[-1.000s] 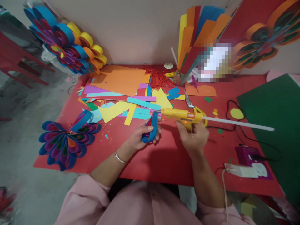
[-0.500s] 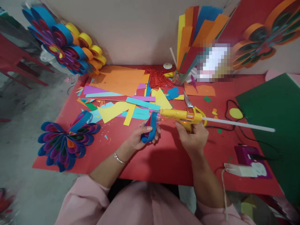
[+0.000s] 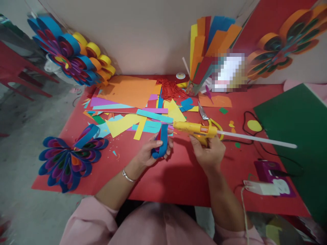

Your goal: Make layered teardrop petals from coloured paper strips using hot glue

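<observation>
My left hand (image 3: 148,149) is closed round a looped paper petal (image 3: 164,143), blue outside with purple and red strips inside. In my right hand (image 3: 212,153) is a yellow hot glue gun (image 3: 195,128), gripped by its handle with a small orange light showing. Its nozzle points left, close to the petal's upper end; whether they touch I cannot tell. A long white glue stick (image 3: 258,139) juts from the gun's back. Left of my hands lies a half-round flower (image 3: 68,158) of blue, purple and green paper loops on the red table (image 3: 150,183).
Coloured paper strips (image 3: 149,126) and an orange sheet (image 3: 127,90) lie behind my hands. Scissors (image 3: 203,111) are just beyond the gun. A green board (image 3: 288,119), a purple box (image 3: 267,168) and a black cord (image 3: 244,122) are at right. A cup of paper strips (image 3: 192,87) stands at the back.
The view has shifted slightly, so most things appear a little lower and further left. Both hands keep the same hold on the petal and the glue gun.
</observation>
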Action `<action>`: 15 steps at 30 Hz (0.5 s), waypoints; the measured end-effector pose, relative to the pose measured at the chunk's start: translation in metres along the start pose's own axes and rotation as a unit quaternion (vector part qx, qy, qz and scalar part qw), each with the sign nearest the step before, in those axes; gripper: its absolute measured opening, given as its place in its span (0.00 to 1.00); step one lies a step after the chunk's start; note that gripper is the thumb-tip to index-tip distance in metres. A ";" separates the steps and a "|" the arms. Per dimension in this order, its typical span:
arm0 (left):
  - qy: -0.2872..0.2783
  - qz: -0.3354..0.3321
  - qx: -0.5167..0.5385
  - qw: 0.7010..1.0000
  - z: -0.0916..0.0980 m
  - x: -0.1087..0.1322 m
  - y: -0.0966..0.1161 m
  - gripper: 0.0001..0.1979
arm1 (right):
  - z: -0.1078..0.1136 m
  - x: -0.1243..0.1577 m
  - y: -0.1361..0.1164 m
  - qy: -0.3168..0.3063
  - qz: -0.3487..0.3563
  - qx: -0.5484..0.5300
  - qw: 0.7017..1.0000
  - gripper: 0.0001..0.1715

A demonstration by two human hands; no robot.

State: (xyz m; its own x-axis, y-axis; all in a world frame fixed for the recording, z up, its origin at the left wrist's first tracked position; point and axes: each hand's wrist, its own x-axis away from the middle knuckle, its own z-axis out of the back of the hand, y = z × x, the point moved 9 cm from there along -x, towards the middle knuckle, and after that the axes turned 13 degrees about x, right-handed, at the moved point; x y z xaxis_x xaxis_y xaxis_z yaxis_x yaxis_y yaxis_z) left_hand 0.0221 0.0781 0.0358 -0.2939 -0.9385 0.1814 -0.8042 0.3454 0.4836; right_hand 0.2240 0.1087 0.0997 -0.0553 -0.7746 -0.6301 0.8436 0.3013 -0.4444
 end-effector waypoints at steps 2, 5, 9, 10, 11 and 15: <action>0.001 -0.001 0.003 1.000 0.000 0.000 0.000 0.29 | 0.004 0.000 -0.006 0.025 0.030 0.002 0.999 0.22; 0.005 -0.008 0.005 1.000 0.000 0.000 0.001 0.29 | 0.010 0.001 -0.015 0.056 0.071 0.019 0.996 0.19; 0.006 -0.011 0.007 1.000 0.000 0.000 0.001 0.29 | 0.017 0.003 -0.024 0.085 0.117 0.027 0.989 0.14; 0.007 -0.010 0.007 1.000 0.000 0.000 0.001 0.29 | 0.016 0.003 -0.025 0.082 0.127 0.024 0.988 0.12; 0.008 -0.010 0.010 1.000 0.000 0.000 0.001 0.28 | 0.016 0.003 -0.026 0.076 0.134 0.021 0.988 0.10; 0.008 -0.008 0.024 1.000 0.001 0.000 0.002 0.28 | 0.017 0.002 -0.028 0.071 0.147 0.000 0.987 0.08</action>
State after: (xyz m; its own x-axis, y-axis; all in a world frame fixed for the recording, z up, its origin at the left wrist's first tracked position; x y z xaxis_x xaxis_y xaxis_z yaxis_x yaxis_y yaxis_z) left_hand 0.0199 0.0784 0.0354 -0.2730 -0.9433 0.1889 -0.8330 0.3300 0.4441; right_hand 0.2088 0.0888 0.1215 0.1180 -0.5676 -0.8148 0.8347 0.5012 -0.2283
